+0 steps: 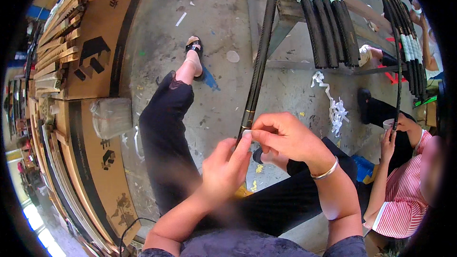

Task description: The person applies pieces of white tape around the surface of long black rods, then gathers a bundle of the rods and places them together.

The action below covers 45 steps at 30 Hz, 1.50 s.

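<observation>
A long black rod (261, 57) with a woven-looking surface and thin gold rings slants down from the upper edge to my hands. My left hand (223, 166) is closed round its lower end, with the thumb laid along it. My right hand (288, 138), a silver bangle on its wrist, pinches with thumb and forefinger at the rod beside my left thumb. A small whitish bit shows at the fingertips there; I cannot make out what it is. The rod's lowest end is hidden behind my left hand.
Several black rods with white-wrapped ends (328, 24) lie on a metal-framed stand (285, 19). Curled white strips (337, 114) litter the floor. Cardboard boxes (102, 43) with wooden strips stand at left. At right a person in a striped shirt (402, 195) handles another rod.
</observation>
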{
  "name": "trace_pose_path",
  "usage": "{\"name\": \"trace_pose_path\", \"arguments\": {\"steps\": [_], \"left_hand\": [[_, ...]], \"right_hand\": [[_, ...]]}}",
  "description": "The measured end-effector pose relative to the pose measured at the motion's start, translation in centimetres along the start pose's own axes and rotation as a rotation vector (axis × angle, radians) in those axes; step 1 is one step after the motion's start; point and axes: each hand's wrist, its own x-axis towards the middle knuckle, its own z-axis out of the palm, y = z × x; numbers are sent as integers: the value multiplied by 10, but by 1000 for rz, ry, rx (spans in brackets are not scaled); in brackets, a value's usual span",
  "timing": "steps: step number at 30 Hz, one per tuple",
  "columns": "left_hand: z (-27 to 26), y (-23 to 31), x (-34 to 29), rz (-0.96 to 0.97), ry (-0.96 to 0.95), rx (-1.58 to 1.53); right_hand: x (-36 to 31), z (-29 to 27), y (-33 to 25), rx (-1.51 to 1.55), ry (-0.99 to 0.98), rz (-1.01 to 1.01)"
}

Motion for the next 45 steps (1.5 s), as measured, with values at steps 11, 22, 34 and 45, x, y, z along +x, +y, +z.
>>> {"name": "trace_pose_path", "arguments": {"steps": [11,22,34,45], "left_hand": [[2,-2,2,-3,-5,11],[7,-4,2,-5,71,-4],[4,-3,-1,-28,-6,-34],[4,-2,-1,-50,-12,-46]], "right_hand": [[3,0,2,-120,63,-68],[4,-2,3,-118,35,-69],[3,-4,1,-110,9,-47],[4,-5,0,-124,-9,-11]]}}
